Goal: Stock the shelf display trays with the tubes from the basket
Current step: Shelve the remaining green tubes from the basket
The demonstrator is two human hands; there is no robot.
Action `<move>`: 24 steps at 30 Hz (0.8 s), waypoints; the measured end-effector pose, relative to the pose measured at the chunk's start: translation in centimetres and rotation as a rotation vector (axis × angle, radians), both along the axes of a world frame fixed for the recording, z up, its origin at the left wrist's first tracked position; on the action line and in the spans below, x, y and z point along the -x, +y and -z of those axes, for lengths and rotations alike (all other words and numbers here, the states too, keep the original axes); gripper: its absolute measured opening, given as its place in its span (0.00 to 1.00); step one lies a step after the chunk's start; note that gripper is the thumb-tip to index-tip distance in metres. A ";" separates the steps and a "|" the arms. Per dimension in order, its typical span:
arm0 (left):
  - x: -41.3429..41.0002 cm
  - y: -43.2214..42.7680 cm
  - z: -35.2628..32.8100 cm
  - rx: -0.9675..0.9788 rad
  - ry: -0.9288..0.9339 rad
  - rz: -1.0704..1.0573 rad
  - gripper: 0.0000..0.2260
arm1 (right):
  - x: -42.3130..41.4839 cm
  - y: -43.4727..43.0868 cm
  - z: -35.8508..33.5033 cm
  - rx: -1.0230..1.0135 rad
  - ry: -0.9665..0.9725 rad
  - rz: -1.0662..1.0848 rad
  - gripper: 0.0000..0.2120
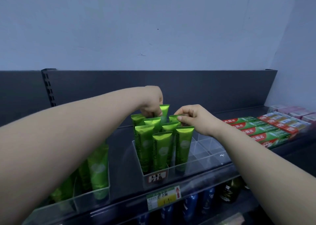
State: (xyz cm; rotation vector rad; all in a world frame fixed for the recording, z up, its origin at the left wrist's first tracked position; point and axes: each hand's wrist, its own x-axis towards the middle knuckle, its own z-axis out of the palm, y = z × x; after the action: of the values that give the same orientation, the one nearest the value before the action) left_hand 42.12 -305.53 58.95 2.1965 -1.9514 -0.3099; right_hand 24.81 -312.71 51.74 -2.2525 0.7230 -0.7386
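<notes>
Pale blue-grey wall and a dark back panel stand behind the shelf at which you work. At centre, a clear divided tray sits on the shelf. Green tubes stand upright in its left-hand compartments, crimped ends up.

Your left hand reaches over the back rows, its fingers curled and pinching the top of the tallest rear tube. Your right hand pinches the crimped end of a neighbouring tube between thumb and forefinger.

To the left, partly behind your forearm, a second clear tray holds more green tubes. To the right, boxed toothpaste lies in rows. A price label hangs on the shelf edge, and dark bottles stand on the level below.
</notes>
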 end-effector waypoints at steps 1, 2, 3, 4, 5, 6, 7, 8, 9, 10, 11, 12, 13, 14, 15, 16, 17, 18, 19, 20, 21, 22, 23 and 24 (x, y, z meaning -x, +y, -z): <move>0.1 0.1 0.3 -0.017 -0.086 -0.012 0.06 | 0.0 0.1 0.0 0.004 0.001 -0.003 0.09; 0.3 0.2 0.6 -0.032 -0.168 -0.018 0.08 | 0.0 0.3 0.0 0.002 -0.001 -0.008 0.09; 0.4 0.2 0.7 -0.042 -0.232 -0.021 0.09 | 0.0 0.4 0.0 -0.004 -0.004 -0.015 0.10; 0.5 0.3 0.8 -0.046 -0.273 -0.021 0.10 | 0.0 0.6 0.0 -0.010 -0.006 -0.019 0.10; 0.6 0.4 0.8 -0.044 -0.287 -0.019 0.10 | 0.0 0.7 -0.1 -0.015 -0.007 -0.021 0.10; 0.7 0.5 0.7 -0.038 -0.279 -0.017 0.09 | 0.1 0.8 -0.1 -0.019 -0.006 -0.021 0.10; 0.8 0.7 0.4 -0.027 -0.264 -0.014 0.09 | 0.2 0.9 -0.2 -0.027 -0.008 -0.023 0.10; 0.9 0.9 0.1 -0.010 -0.253 -0.009 0.08 | 0.3 1.1 -0.3 -0.035 -0.011 -0.025 0.10; 1.0 1.1 -0.2 0.009 -0.246 -0.005 0.07 | 0.5 1.3 -0.5 -0.043 -0.013 -0.024 0.10; 1.1 1.2 -0.5 0.031 -0.250 0.001 0.06 | 0.8 1.5 -0.6 -0.047 -0.015 -0.017 0.11; 1.3 1.4 -0.9 0.062 -0.260 0.007 0.06 | 1.2 1.7 -0.8 -0.044 -0.016 -0.006 0.11; 1.5 1.6 -1.3 0.105 -0.269 0.014 0.06 | 1.6 1.9 -1.0 -0.032 -0.017 0.007 0.11; 1.9 1.8 -1.7 0.157 -0.269 0.022 0.07 | 2.1 2.1 -1.2 -0.014 -0.019 0.020 0.11; 2.3 2.0 -2.0 0.209 -0.262 0.031 0.07 | 2.6 2.4 -1.4 0.003 -0.024 0.034 0.12; 2.9 2.2 -2.4 0.258 -0.251 0.042 0.08 | 3.1 2.7 -1.6 0.019 -0.036 0.050 0.12; 3.6 2.4 -2.5 0.303 -0.239 0.056 0.09 | 3.8 3.0 -1.8 0.038 -0.050 0.071 0.13; 4.5 2.7 -2.6 0.345 -0.226 0.074 0.10 | 4.6 3.4 -2.0 0.060 -0.063 0.097 0.14; 5.5 2.9 -2.4 0.385 -0.214 0.096 0.11 | 5.5 3.8 -2.1 0.081 -0.076 0.128 0.15; 6.6 3.1 -2.2 0.422 -0.202 0.120 0.13 | 6.6 4.3 -2.2 0.105 -0.085 0.165 0.16; 7.8 3.3 -1.8 0.451 -0.190 0.145 0.15 | 7.8 4.7 -2.2 0.141 -0.084 0.211 0.17; 9.1 3.4 -1.3 0.474 -0.180 0.170 0.17 | 9.1 5.3 -2.1 0.198 -0.066 0.269 0.18; 10.5 3.6 -0.8 0.494 -0.172 0.193 0.18 | 10.6 5.9 -2.0 0.268 -0.036 0.334 0.19; 11.9 3.8 -0.2 0.511 -0.163 0.214 0.19 | 12.2 6.5 -1.8 0.337 -0.006 0.395 0.21; 13.4 4.0 0.4 0.530 -0.153 0.234 0.20 | 13.8 7.2 -1.5 0.397 0.019 0.449 0.22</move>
State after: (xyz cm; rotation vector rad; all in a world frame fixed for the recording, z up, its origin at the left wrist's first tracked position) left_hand 28.75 -301.50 58.56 1.6999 -2.0673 0.3236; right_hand 11.04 -305.50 53.24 -2.4748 1.2020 -1.1589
